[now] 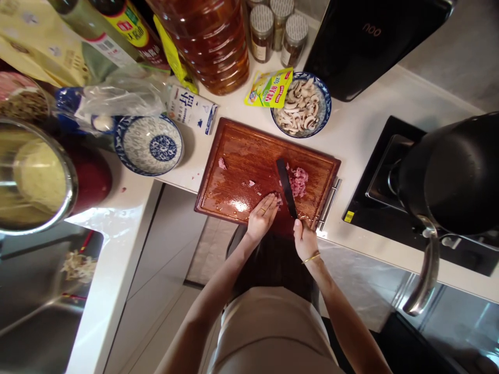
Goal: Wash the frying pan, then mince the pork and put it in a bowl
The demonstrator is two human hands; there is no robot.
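Observation:
A reddish wooden cutting board (241, 150) lies on the counter. My right hand (304, 239) is closed round the handle of a dark-bladed knife (286, 188), whose blade reaches up across the board. Chopped pink meat (299, 182) is heaped just right of the blade. On the left of the blade, my left hand (262, 215) rests on the board with its fingertips against a small piece of meat (278, 198); its fingers are close together. Two small meat scraps (222, 163) lie farther left on the board.
Behind the board stands a bowl of sliced mushrooms (302, 111) with a yellow packet (268, 88) on its edge. A patterned bowl (150, 145) is at left, near a salt packet (191, 109). A black pot (460, 176) sits on the stove at right; a sink (42, 291) is lower left.

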